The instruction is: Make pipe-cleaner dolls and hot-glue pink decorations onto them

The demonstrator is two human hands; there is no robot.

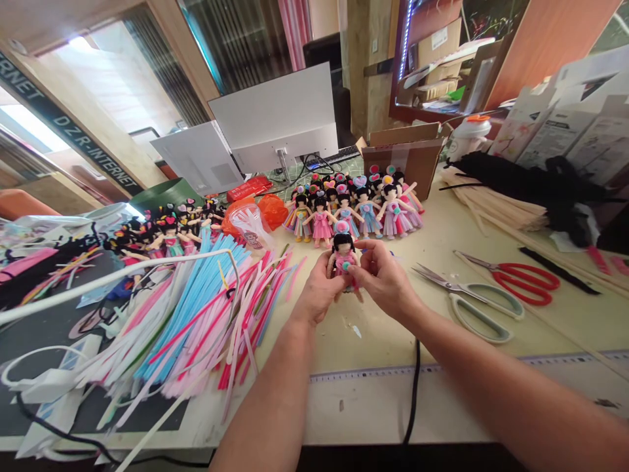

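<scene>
A small doll [343, 254] with black hair and a pink dress is held upright over the table, between both hands. My left hand [319, 288] grips its body from the left. From the right, the fingers of my right hand [381, 272] pinch at its chest, where a small round coloured piece sits. A group of finished dolls [354, 206] in pink and blue dresses stands just behind the hands. A big heap of pink, blue and white pipe cleaners [206, 308] lies to the left.
Two pairs of scissors, grey-handled [472, 301] and red-handled [521, 278], lie to the right. More dolls [167, 233] stand at back left. Behind are two monitors [275, 124], a cardboard box [413, 154], black fluff and wooden sticks [521, 190]. A black cable [413, 393] crosses the table's front edge.
</scene>
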